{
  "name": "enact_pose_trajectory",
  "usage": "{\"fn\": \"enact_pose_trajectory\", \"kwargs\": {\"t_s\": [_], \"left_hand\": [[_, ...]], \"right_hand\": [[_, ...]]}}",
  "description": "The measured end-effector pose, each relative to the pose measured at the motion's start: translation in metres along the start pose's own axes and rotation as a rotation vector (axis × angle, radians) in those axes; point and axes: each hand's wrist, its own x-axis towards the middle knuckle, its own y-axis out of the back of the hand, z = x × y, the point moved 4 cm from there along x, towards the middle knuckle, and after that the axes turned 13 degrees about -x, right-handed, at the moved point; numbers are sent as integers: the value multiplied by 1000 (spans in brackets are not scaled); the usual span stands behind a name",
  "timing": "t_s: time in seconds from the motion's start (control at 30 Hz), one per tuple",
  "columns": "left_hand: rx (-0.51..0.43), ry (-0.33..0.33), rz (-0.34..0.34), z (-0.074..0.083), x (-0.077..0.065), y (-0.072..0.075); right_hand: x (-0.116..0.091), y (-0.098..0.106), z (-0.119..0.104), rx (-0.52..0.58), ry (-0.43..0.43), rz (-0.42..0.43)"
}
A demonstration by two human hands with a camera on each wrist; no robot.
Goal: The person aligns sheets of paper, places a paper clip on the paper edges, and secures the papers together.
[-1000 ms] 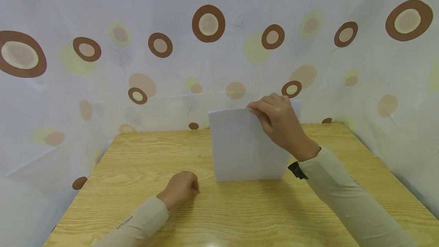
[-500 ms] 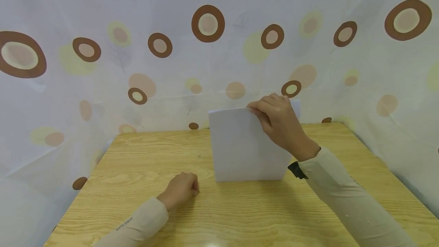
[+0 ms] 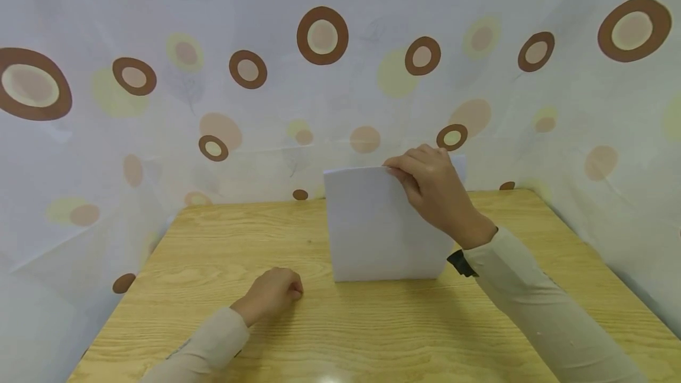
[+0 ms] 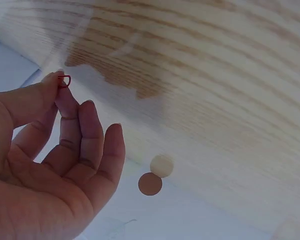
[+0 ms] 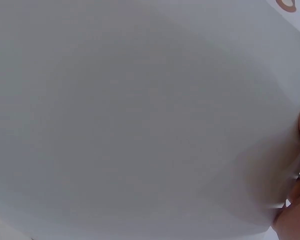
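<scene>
woodgrain table (image 3: 372, 336) w/ dotted sheet (image 3: 340, 99) behind, rt hand (image 3: 435, 194) pinching paper (image 3: 372, 229), lt hand (image 3: 270, 293) pinching red loop (image 4: 69, 81).

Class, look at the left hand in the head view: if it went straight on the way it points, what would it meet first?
Most likely the white paper, near its left edge, though depth is hard to judge and the left hand might just pass in front.

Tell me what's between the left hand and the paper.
Just bare tabletop in the head view between the left hand and the paper. The left wrist view shows that hand pinching a small red loop.
</scene>
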Motion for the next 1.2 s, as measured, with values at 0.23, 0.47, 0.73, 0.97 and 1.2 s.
{"fn": "enact_pose_trajectory", "kwargs": {"t_s": [0.23, 0.47, 0.73, 0.97, 1.2], "left_hand": [[-102, -45, 63, 4, 10, 6], [-189, -215, 296, 34, 19, 26], [-305, -468, 457, 72, 17, 45], [-395, -654, 619, 109, 14, 60], [-398, -654, 751, 134, 21, 79]], "right_hand": [[-1, 0, 1, -6, 3, 4], [0, 0, 1, -5, 6, 10], [1, -1, 0, 4, -1, 7], [4, -1, -3, 2, 15, 12], [5, -1, -3, -20, 15, 7]]}}
